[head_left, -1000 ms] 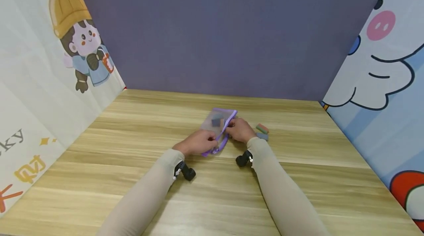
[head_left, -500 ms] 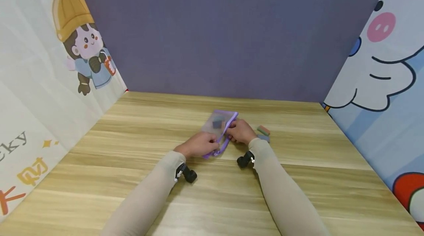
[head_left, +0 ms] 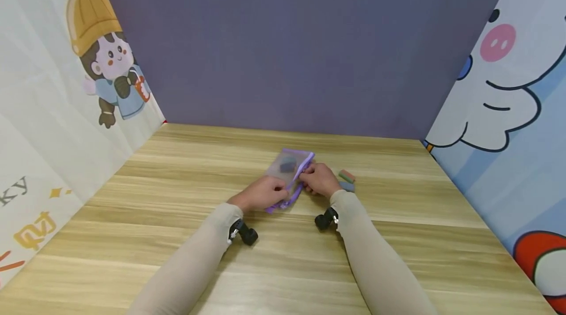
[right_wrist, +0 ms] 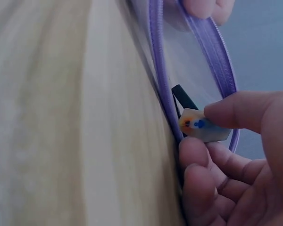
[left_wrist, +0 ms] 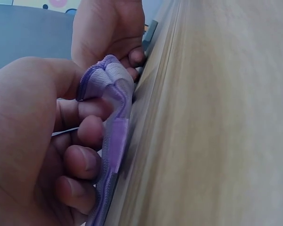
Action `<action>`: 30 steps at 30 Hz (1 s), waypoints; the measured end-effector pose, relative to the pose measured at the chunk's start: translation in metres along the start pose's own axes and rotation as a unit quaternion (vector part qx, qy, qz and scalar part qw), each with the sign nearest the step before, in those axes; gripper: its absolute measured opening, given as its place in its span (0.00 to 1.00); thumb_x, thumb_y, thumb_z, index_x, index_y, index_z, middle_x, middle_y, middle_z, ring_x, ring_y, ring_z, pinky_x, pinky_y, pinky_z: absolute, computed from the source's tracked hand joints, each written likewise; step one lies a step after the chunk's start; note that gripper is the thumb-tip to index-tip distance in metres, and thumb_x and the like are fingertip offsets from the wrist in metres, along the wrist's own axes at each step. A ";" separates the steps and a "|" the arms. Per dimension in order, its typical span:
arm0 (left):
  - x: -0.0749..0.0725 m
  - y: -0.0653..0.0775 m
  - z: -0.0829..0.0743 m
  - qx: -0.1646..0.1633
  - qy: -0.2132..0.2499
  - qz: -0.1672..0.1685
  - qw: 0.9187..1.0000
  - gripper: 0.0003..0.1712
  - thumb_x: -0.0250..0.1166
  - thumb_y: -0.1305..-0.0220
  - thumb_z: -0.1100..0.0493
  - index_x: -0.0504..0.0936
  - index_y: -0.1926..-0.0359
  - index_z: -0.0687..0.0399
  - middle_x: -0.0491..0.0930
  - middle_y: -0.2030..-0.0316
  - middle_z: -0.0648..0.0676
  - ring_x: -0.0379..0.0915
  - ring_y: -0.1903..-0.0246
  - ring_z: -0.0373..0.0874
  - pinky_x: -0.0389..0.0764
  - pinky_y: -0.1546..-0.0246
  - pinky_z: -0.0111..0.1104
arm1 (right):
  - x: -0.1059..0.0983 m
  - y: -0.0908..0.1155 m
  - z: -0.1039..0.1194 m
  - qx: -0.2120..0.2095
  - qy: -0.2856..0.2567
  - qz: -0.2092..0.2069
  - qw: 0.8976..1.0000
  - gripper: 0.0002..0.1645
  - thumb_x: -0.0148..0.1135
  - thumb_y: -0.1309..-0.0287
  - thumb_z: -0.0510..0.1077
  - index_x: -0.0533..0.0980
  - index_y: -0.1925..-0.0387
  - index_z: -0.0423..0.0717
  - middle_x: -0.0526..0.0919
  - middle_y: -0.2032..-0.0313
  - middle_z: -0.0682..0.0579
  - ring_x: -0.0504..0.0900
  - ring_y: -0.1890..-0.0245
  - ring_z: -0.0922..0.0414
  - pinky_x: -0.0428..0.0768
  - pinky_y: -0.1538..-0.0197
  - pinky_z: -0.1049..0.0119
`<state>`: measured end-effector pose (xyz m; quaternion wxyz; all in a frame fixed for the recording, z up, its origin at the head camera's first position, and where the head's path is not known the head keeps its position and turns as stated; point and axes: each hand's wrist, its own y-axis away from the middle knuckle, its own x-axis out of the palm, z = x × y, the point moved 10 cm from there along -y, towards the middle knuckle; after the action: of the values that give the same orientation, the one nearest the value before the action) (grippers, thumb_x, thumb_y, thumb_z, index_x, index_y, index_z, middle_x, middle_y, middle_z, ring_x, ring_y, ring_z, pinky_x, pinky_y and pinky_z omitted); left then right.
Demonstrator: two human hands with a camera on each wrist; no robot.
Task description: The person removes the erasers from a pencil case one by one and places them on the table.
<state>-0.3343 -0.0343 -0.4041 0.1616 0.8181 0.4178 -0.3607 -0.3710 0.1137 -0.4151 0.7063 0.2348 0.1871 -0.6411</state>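
Toward the far edge of the tabletop (head_left: pixel 283 261), the grip of the left hand (head_left: pixel 263 192) pinches a purple-edged pouch (head_left: pixel 281 173), apparently to steady its parted mouth, while the right hand (head_left: pixel 321 179) pinches a small pale block (right_wrist: pixel 206 130), seemingly for control between the zip edges (right_wrist: pixel 161 61).

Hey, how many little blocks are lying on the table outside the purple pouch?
2: an orange-and-green block and, nearer, a grey block, both beside the right hand, which may hide more.
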 end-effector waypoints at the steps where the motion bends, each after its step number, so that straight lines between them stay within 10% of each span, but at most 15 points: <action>1: -0.001 0.000 0.000 0.000 0.001 -0.002 1.000 0.18 0.59 0.31 0.52 0.71 0.79 0.48 0.74 0.83 0.45 0.67 0.85 0.35 0.71 0.82 0.30 | 0.000 0.001 0.000 0.001 0.000 -0.001 1.000 0.09 0.64 0.42 0.45 0.79 0.72 0.43 0.81 0.78 0.49 0.78 0.81 0.58 0.76 0.79 0.67; 30: -0.001 0.000 -0.001 0.011 0.005 -0.017 1.000 0.16 0.59 0.35 0.55 0.74 0.81 0.47 0.74 0.86 0.43 0.68 0.86 0.35 0.70 0.83 0.30 | -0.010 0.011 -0.004 -0.005 -0.022 0.011 1.000 0.15 0.65 0.37 0.49 0.77 0.59 0.40 0.83 0.73 0.46 0.82 0.76 0.55 0.80 0.75 0.63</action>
<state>-0.3347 -0.0345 -0.4028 0.1442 0.8145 0.4286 -0.3635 -0.3613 0.1250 -0.4112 0.7182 0.2194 0.1722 -0.6375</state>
